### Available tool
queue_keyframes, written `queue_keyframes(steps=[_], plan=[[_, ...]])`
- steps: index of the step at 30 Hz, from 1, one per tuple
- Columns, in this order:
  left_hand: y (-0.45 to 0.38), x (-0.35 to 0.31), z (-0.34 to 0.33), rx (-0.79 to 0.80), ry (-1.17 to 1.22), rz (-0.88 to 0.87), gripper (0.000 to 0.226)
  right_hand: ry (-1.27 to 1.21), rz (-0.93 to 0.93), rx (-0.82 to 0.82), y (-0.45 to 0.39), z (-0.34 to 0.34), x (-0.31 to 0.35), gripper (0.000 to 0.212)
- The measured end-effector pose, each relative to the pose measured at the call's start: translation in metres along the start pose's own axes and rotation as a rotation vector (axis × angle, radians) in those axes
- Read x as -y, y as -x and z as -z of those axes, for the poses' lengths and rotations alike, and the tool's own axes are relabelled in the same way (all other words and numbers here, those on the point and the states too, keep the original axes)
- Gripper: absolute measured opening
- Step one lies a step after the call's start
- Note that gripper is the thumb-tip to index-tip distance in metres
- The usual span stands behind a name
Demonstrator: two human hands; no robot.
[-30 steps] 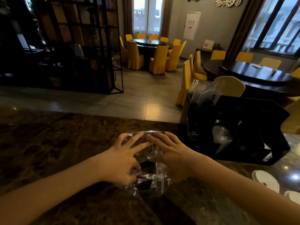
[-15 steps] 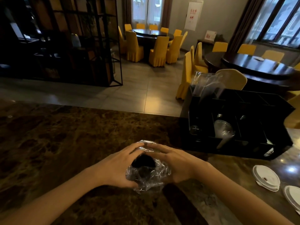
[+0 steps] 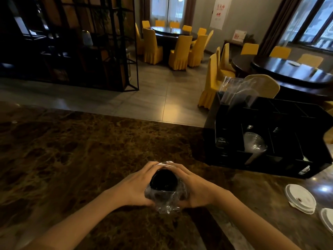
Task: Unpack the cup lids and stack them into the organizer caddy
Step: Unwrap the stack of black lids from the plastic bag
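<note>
A stack of black cup lids [image 3: 163, 179] stands on the marble counter [image 3: 72, 150], wrapped in a crinkled clear plastic bag [image 3: 167, 201]. My left hand [image 3: 134, 186] grips the bag's left side and my right hand [image 3: 195, 186] grips its right side, fingers curled over the top. The black organizer caddy [image 3: 270, 141] stands at the right, holding clear dome lids [image 3: 254, 143] in one compartment and a clear plastic sleeve [image 3: 236, 91] at its back left corner.
White cup lids [image 3: 300, 197] lie on the counter at the right, with another [image 3: 327, 219] at the frame's edge. Beyond the counter's far edge are a tiled floor, yellow-covered chairs, dark round tables and a black shelving unit.
The bagged stack went from lying flat under my spread fingers to standing upright between both hands, which now wrap its sides. The view dropped slightly toward the counter.
</note>
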State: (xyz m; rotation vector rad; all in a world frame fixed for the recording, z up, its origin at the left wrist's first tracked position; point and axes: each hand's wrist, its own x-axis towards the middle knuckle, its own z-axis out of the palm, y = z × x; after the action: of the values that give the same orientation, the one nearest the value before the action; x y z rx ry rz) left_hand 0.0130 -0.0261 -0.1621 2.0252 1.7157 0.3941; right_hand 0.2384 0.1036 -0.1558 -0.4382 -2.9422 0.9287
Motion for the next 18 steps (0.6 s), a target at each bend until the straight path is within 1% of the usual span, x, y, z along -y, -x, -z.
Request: queue_keyframes(steps=[5, 9, 11, 14, 15, 16, 18], plan=[[-0.002, 0.006, -0.008, 0.040, -0.043, 0.049, 0.127, 0.002, -0.017, -0.013, 0.001, -0.007, 0.001, 0.117], [-0.007, 0.001, -0.009, 0.022, -0.268, 0.145, 0.126, 0.099, -0.048, 0.003, 0.002, -0.002, 0.007, 0.117], [-0.007, -0.001, -0.009, -0.010, -0.284, 0.163, 0.124, 0.123, -0.023, -0.052, 0.005, 0.006, 0.016, 0.103], [-0.005, -0.003, -0.008, -0.045, -0.287, 0.184, 0.121, 0.196, 0.077, -0.218, 0.006, 0.014, 0.033, 0.065], [-0.005, -0.004, -0.008, -0.050, -0.287, 0.189, 0.121, 0.231, 0.088, -0.234, 0.004, 0.014, 0.038, 0.056], [-0.005, -0.005, -0.008, -0.052, -0.288, 0.192, 0.122, 0.243, 0.071, -0.225, 0.000, 0.014, 0.042, 0.052], [-0.003, -0.006, -0.007, -0.043, -0.278, 0.203, 0.123, 0.230, -0.011, -0.196, -0.006, 0.009, 0.045, 0.056]])
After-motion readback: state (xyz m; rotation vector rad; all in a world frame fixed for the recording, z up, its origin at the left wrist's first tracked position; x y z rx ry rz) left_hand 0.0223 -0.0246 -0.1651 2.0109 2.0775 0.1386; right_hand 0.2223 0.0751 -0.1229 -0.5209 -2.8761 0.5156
